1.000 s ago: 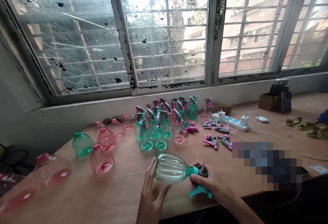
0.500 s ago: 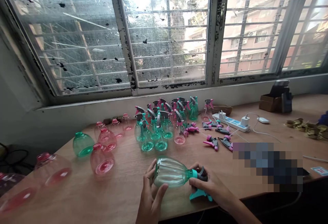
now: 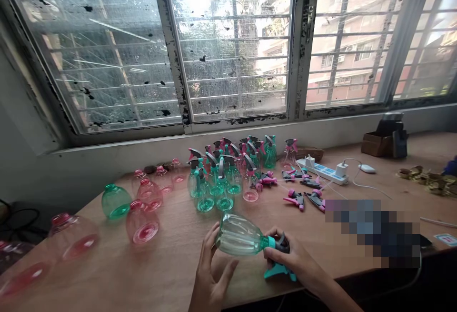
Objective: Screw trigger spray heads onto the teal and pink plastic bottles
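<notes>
A clear green spray bottle (image 3: 240, 235) lies on its side in the air over the table's front edge, its base tilted slightly up to the left. My right hand (image 3: 291, 255) grips its grey and teal spray head (image 3: 280, 269) at the neck. Around the base end is my left hand (image 3: 214, 269), fingers behind the bottle and thumb spread away below it. Whether those fingertips touch the base I cannot tell. Behind the bottle stand several green and pink spray bottles (image 3: 224, 202) with heads fitted.
Several headless pink bottles (image 3: 143, 226) and a green one (image 3: 116, 202) stand left. Loose spray heads (image 3: 296, 200) lie right of centre, near a white power strip (image 3: 323, 171). Further right are a brown box (image 3: 378, 143) and gold-coloured pieces (image 3: 428, 178). A window (image 3: 232, 55) closes the back.
My left thumb has come off the bottle and the left hand has loosened. The bottle's base end has tipped up a little. My right hand keeps its grip on the spray head.
</notes>
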### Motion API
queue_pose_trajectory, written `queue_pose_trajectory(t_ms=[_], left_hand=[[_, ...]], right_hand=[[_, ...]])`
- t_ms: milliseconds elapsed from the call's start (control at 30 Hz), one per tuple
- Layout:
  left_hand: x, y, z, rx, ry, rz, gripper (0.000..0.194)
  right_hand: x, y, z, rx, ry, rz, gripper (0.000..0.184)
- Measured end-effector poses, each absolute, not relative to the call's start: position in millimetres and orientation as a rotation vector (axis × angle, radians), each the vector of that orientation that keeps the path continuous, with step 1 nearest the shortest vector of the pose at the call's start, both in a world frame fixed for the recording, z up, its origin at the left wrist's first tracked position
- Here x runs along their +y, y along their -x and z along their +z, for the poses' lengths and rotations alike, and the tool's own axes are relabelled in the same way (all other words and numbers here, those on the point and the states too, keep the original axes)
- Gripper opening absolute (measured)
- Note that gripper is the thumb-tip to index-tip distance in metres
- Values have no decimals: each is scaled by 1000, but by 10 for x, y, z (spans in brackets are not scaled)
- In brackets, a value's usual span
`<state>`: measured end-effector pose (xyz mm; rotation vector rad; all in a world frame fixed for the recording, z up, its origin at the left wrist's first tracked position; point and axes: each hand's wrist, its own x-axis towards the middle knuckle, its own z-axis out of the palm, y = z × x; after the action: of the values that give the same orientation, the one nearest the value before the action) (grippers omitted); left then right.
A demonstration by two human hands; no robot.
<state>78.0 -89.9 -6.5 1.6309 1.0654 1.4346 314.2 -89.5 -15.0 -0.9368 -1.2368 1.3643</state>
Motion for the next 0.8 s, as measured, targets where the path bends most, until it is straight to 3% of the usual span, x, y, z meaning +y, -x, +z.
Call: queue_pose_trajectory(t_ms=[467, 667, 800], left_hand=[[-860, -737, -89, 1120, -1725, 1484, 46], [-915, -774, -42, 1101, -1697, 1474, 57], [-925, -794, -33, 1087, -1487, 1447, 47]], right_hand=[[-853, -3147, -230, -1159, 845, 1420, 35], [-865, -3141, -215, -1184, 885, 1421, 39], [-873, -3138, -186, -1214, 925, 1400, 38]])
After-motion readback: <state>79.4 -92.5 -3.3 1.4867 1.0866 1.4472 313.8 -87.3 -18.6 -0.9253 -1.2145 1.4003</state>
